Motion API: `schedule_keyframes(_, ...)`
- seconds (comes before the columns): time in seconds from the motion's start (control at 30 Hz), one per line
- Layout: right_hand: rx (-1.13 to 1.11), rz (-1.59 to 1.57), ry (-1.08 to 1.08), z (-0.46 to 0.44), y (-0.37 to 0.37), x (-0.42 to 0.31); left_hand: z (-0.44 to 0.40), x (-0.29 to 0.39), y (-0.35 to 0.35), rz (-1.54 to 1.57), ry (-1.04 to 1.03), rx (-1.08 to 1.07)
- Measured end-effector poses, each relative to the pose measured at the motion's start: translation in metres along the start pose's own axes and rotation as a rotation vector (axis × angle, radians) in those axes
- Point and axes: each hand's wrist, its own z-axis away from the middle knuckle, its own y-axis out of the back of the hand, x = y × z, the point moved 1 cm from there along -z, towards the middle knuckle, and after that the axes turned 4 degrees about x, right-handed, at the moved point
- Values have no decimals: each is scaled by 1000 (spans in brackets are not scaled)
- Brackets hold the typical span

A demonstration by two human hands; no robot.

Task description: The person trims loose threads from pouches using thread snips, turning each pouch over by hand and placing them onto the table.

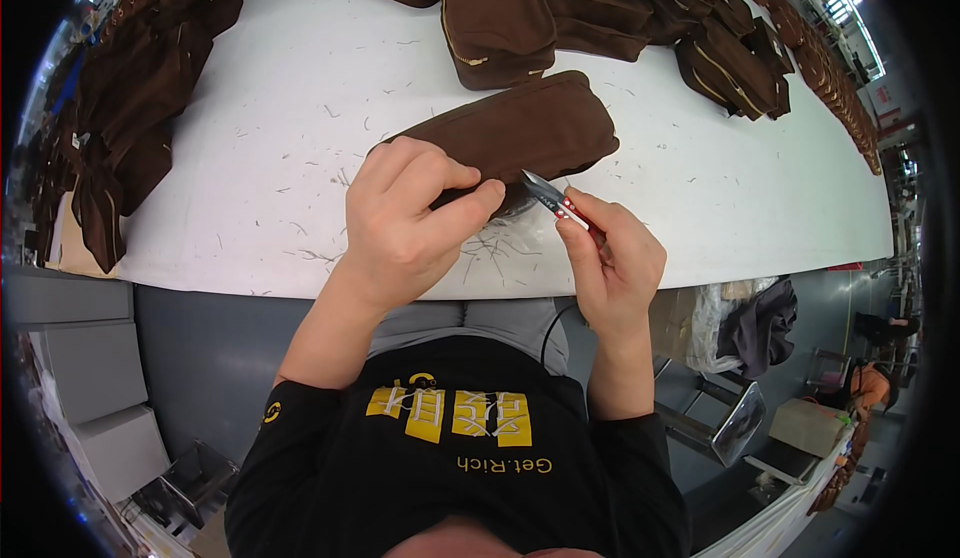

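Note:
A brown fabric pouch [520, 128] lies at a slant on the white table in front of me. My left hand [410, 213] pinches its near edge between thumb and fingers. In my right hand [615, 253] is a pair of thread snips [550, 196] with red and white on the handle. Their metal blades point up and left, close to the pouch's near edge and just right of my left fingertips. Whether a thread lies between the blades is too small to tell. Short dark thread ends [500, 248] are scattered below the pouch.
More brown zippered pouches [497, 23] are heaped along the far side, with others at the right [735, 68]. A brown pile [140, 108] covers the left end. The table's near edge [480, 296] runs before my lap. Grey boxes [90, 358] and a stool [715, 418] stand below.

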Motion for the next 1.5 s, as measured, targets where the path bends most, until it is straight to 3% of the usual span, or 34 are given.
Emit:
schedule_keyframes(0.17, -42, 93, 26, -2, 2, -4, 1, -1, 0, 5, 8, -3)
schedule_keyframes(0.67, 9, -49, 2, 3, -8, 5, 2, -4, -3, 7, 36, -7)
schedule_keyframes(0.77, 198, -164, -102, 8, -10, 12, 2, -4, -1, 14, 41, -30)
schedule_keyframes(1.13, -148, -49, -5, 5, -1, 7, 4, -4, -3, 7, 43, -38)
schedule_keyframes(1.27, 113, -357, -381, 1, 1, 2, 3, -5, -2, 8, 29, -51)
schedule_keyframes(1.4, 45, -810, -785, -6, -8, 14, 1, -4, 0, 28, -54, -69)
schedule_keyframes(1.5, 72, -993, -859, -11, -21, 17, 1, -6, 1, 57, -112, -66)
